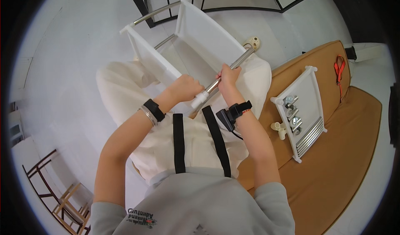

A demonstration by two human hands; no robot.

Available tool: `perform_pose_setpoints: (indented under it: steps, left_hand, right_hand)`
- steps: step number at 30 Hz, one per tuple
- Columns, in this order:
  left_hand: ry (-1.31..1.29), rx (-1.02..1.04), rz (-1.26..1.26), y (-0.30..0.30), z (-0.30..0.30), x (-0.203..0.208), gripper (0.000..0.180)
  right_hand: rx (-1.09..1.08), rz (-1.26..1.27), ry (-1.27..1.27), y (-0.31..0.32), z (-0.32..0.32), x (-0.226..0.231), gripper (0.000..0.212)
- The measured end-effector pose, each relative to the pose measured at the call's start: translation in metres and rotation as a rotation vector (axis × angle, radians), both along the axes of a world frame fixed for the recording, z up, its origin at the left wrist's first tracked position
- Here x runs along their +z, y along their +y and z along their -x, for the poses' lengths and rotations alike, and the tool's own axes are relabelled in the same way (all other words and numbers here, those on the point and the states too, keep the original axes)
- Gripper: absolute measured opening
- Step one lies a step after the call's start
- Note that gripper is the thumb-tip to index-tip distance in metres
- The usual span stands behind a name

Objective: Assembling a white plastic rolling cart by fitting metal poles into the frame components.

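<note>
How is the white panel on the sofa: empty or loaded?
Loaded: the panel carries a row of metal rods and some shiny pieces.

Sofa (pixel 321 189), brown, at right. Directly on it: one white panel (pixel 307 99); white fittings (pixel 282 132), left; red strap (pixel 338 74), far right.

The head-worn fisheye camera looks steeply down over the grey shirt (pixel 204 203) at nearby hands (pixel 187 87).
</note>
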State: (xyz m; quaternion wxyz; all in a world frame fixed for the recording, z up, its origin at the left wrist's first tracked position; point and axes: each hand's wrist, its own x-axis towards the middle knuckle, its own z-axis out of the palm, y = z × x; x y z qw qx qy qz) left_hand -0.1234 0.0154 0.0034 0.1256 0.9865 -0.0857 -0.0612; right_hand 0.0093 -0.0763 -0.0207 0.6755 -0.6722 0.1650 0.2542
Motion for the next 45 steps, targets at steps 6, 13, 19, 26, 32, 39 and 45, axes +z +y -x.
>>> perform_pose_setpoints:
  steps: [6,13,19,26,32,39,45]
  left_hand:
    - [-0.210,-0.018,-0.102,-0.004,0.003,-0.005,0.003]
    - [-0.192,0.069,-0.124,-0.009,0.007,-0.014,0.001]
    - [-0.214,0.091,-0.135,-0.008,0.007,-0.020,0.004]
    - [-0.136,0.114,-0.204,-0.013,0.004,-0.029,0.006]
    - [-0.141,0.098,-0.220,-0.012,0.007,-0.025,0.006]
    - [-0.148,0.099,-0.181,0.002,0.007,-0.013,0.004]
    - [-0.145,0.106,-0.178,-0.001,0.003,-0.011,0.003]
  right_hand:
    - [-0.017,-0.046,-0.005,0.002,-0.008,-0.005,0.030]
    - [-0.006,-0.073,0.116,0.002,-0.015,-0.011,0.014]
    - [0.008,-0.078,0.231,-0.002,-0.021,-0.014,0.021]
    - [-0.026,0.003,0.278,-0.001,0.005,-0.009,0.025]
    - [0.024,0.069,0.117,0.001,0.012,-0.013,0.035]
    - [0.078,-0.167,0.127,0.010,0.005,-0.010,0.036]
    - [0.108,-0.230,0.178,0.008,-0.004,-0.014,0.028]
